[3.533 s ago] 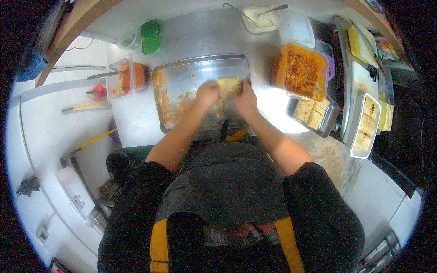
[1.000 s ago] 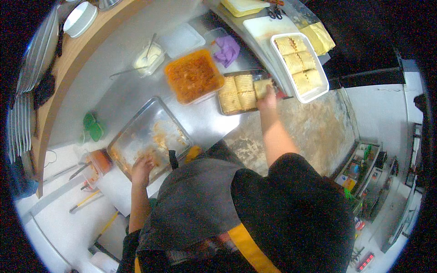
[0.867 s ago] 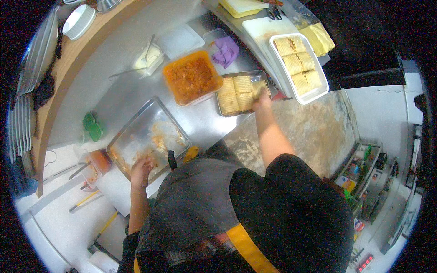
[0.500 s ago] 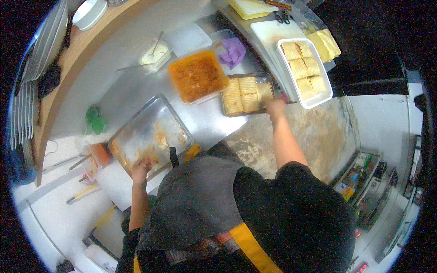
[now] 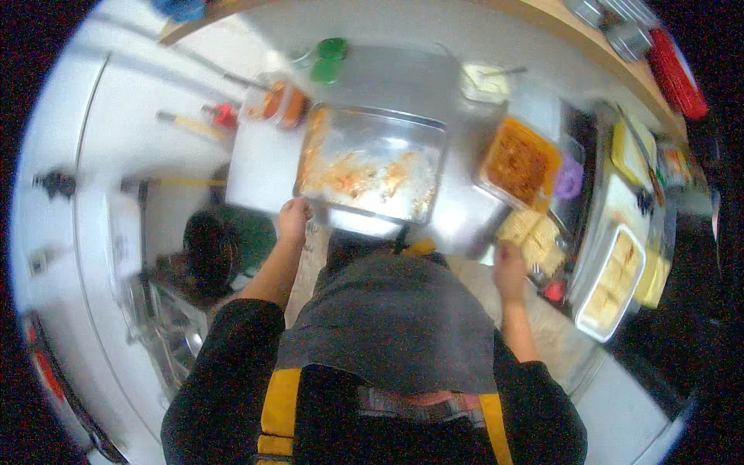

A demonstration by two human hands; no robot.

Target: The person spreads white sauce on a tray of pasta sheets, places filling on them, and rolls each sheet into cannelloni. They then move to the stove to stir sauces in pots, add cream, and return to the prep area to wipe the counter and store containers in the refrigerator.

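A shallow metal baking tray (image 5: 372,124), smeared with orange sauce and whitish residue, lies on the counter in front of me. My left hand (image 5: 293,219) is at its near left corner, fingers closed at the rim. On the right, my blurred right hand (image 5: 509,263) is beside a shallow dish of pale yellow ribbed pasta sheets (image 5: 536,240); I cannot tell whether it touches the dish. Just beyond that dish stands a plastic tub of orange-red sauce (image 5: 518,164). A long white tray (image 5: 603,308) farther right holds more ribbed pasta sheets.
A tub of white food (image 5: 486,81) with a utensil stands at the back. Green objects (image 5: 330,60) and an orange-filled container (image 5: 279,105) are behind and left of the tray. A purple cloth (image 5: 569,177) lies right of the sauce. A wooden shelf (image 5: 535,12) runs overhead.
The view has swung left, bringing the metal tray to the middle. My right hand has drawn back toward me from the right side of the pasta dish to its near left side.
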